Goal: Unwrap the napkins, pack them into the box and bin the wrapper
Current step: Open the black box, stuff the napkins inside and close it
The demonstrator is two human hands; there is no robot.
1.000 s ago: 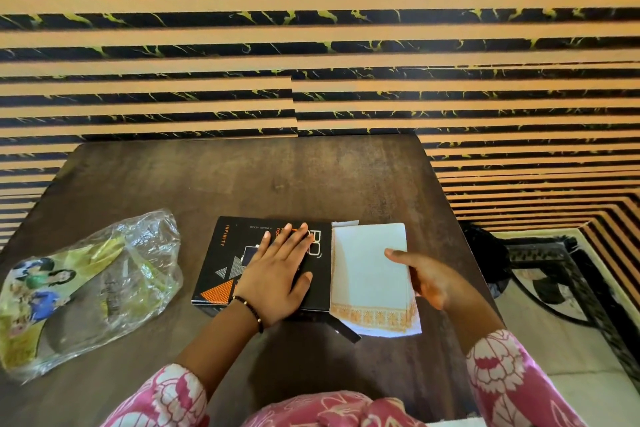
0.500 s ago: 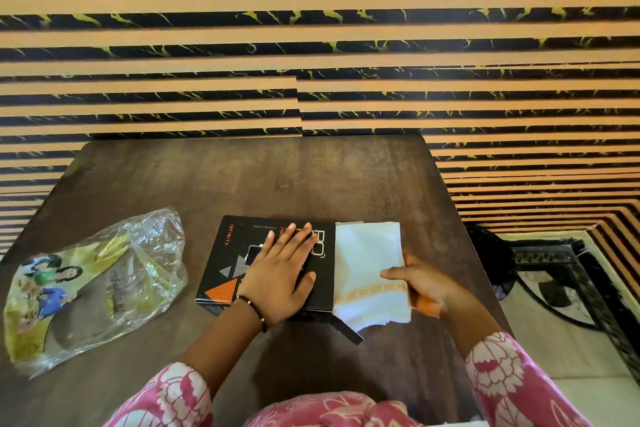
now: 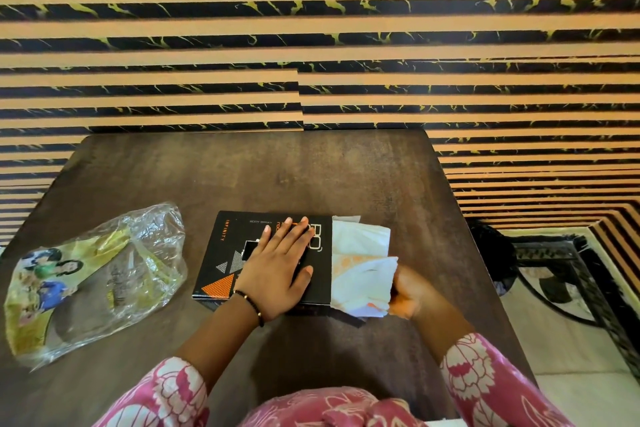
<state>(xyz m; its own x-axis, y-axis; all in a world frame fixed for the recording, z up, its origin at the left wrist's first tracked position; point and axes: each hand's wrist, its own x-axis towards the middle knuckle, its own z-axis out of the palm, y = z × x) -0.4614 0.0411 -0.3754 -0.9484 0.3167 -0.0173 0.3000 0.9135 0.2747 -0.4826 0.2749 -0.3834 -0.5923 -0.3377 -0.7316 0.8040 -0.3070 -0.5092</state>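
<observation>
Packing step in hand. Left hand (image 3: 277, 263) flat on top of the black box (image 3: 221, 253), fingers straight and slightly spread, pinning it to the table (image 3: 242, 170). Right hand (image 3: 408, 295) at the box's right end, fingers curled and pinched on the near right edge of the white napkins (image 3: 360, 267), bent and bunched against that end, seemingly part way in. Empty wrapper (image 3: 93, 274) well apart on the left, not yet binned. Next, probably: flatten the stack, push leftward into the box while bracing, then close the flap and bin the wrapper.
</observation>
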